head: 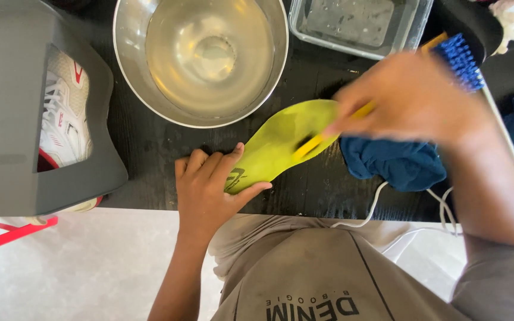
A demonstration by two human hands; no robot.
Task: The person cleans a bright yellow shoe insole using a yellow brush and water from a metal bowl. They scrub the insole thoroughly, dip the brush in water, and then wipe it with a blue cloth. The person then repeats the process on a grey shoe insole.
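Two bare arms reach forward from the bottom of the view. The left hand (206, 187) lies palm down and low, its fingers curled and bunched together, the thumb spread out to the right and pressing in a pinch. Its forearm runs straight up from below. The right hand (408, 98) is raised higher and further forward, blurred, fingers closed in a grip, wrist bent, the forearm slanting in from the lower right.
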